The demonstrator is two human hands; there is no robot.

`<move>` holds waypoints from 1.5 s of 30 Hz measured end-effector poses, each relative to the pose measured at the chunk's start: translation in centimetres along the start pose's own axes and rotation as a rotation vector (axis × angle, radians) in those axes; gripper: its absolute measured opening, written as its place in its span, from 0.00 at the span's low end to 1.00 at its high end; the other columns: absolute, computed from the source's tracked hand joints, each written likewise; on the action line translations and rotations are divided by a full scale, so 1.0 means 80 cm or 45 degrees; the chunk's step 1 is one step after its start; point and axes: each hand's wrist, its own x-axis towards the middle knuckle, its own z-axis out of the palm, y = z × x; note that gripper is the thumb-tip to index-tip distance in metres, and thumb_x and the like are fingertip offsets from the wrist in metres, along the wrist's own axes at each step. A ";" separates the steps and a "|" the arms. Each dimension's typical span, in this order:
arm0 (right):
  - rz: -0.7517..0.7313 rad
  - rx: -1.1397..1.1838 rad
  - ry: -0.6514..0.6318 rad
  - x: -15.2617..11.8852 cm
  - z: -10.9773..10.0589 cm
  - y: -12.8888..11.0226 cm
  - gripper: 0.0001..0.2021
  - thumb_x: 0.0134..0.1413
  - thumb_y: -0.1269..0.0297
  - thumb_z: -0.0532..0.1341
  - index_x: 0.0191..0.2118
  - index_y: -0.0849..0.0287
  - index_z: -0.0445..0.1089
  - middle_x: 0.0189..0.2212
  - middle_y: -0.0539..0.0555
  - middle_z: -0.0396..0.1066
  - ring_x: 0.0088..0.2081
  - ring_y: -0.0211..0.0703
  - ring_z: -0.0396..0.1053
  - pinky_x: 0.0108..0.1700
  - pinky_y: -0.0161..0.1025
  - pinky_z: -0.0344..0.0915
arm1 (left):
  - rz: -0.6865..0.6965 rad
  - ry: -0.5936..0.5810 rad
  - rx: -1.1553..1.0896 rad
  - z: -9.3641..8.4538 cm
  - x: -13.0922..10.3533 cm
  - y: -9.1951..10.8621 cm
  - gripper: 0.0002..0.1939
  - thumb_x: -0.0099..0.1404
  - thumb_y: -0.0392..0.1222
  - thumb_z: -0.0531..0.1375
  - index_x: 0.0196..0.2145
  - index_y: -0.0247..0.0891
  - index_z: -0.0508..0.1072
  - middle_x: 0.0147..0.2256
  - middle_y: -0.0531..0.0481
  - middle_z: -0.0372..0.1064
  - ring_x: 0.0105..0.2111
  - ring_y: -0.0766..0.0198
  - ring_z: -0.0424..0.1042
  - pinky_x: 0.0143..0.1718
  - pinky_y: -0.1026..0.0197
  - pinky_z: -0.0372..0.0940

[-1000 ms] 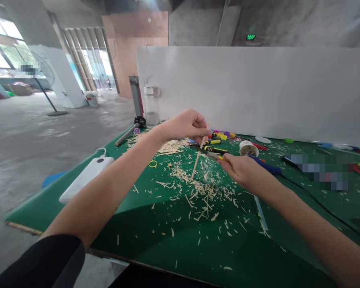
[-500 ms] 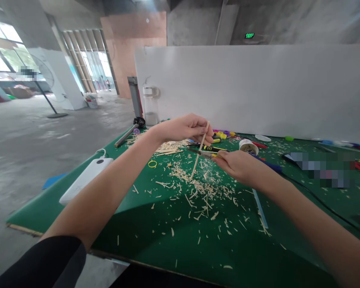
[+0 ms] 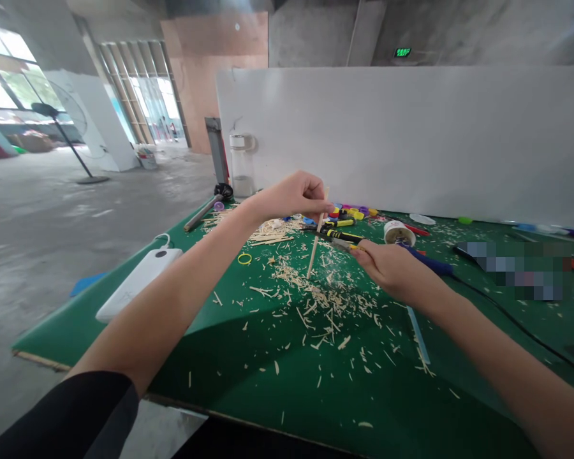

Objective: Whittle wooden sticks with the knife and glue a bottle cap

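Compared with half a second earlier, the right hand (image 3: 387, 264) and its knife (image 3: 340, 243) have shifted a little rightward, while the left hand (image 3: 306, 196) stays near the top of a thin wooden stick (image 3: 312, 258). From where I sit, a white device (image 3: 136, 278) with a cable lies at the left of the green worktop (image 3: 239, 382). Next along, I have the left hand pinching the stick, which slants with its lower end among pale shavings (image 3: 332, 310). I see the blade across the stick's middle, though I cannot tell whether it bites. Rightmost, the right hand is clenched around the yellow knife handle, a white tub (image 3: 398, 233) just beyond it
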 end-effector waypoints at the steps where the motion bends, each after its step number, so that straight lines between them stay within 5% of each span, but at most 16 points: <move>1: 0.016 -0.027 0.004 0.001 0.000 -0.004 0.19 0.64 0.51 0.38 0.30 0.56 0.55 0.20 0.51 0.61 0.19 0.38 0.54 0.24 0.39 0.45 | -0.008 -0.009 -0.028 0.000 0.000 0.000 0.11 0.56 0.42 0.63 0.25 0.33 0.66 0.26 0.46 0.73 0.27 0.68 0.71 0.28 0.65 0.64; 7: 0.149 -0.114 -0.036 0.008 -0.001 -0.028 0.21 0.64 0.52 0.38 0.32 0.59 0.59 0.21 0.53 0.63 0.19 0.38 0.55 0.23 0.39 0.43 | -0.025 -0.075 -0.216 0.005 0.002 -0.007 0.10 0.60 0.41 0.60 0.27 0.32 0.68 0.33 0.44 0.75 0.32 0.66 0.74 0.36 0.62 0.68; 19: -0.015 0.006 -0.104 0.020 -0.007 -0.015 0.25 0.63 0.48 0.40 0.33 0.61 0.65 0.25 0.58 0.69 0.23 0.41 0.62 0.25 0.40 0.51 | -0.024 -0.342 -0.258 0.002 -0.006 0.006 0.08 0.65 0.41 0.54 0.38 0.35 0.68 0.39 0.47 0.75 0.43 0.65 0.72 0.46 0.61 0.65; 26: 0.007 -0.003 -0.031 0.006 0.003 -0.010 0.22 0.64 0.50 0.38 0.31 0.58 0.59 0.21 0.54 0.64 0.21 0.40 0.59 0.24 0.39 0.48 | 0.035 -0.134 -0.077 -0.008 -0.005 -0.004 0.10 0.58 0.43 0.60 0.25 0.35 0.64 0.32 0.47 0.75 0.34 0.67 0.72 0.35 0.63 0.63; 31: -0.004 0.003 0.019 0.001 0.003 -0.009 0.19 0.64 0.51 0.39 0.29 0.57 0.57 0.20 0.52 0.62 0.20 0.38 0.56 0.23 0.38 0.45 | 0.034 0.000 0.125 -0.009 -0.002 -0.009 0.13 0.54 0.44 0.65 0.22 0.36 0.65 0.22 0.50 0.69 0.20 0.72 0.59 0.22 0.63 0.52; 39: 0.076 -0.124 0.010 0.003 0.006 -0.016 0.21 0.64 0.52 0.39 0.32 0.59 0.60 0.19 0.52 0.62 0.18 0.38 0.56 0.23 0.38 0.42 | -0.004 0.024 0.120 -0.002 -0.002 -0.003 0.13 0.56 0.46 0.63 0.23 0.35 0.68 0.24 0.47 0.71 0.18 0.74 0.55 0.21 0.62 0.49; 45: 0.068 -0.097 -0.011 0.005 0.007 -0.020 0.24 0.64 0.49 0.38 0.34 0.61 0.62 0.21 0.55 0.65 0.19 0.39 0.59 0.23 0.38 0.45 | -0.005 0.004 0.029 0.005 -0.002 0.005 0.11 0.56 0.41 0.62 0.22 0.33 0.68 0.25 0.46 0.73 0.23 0.72 0.65 0.26 0.65 0.60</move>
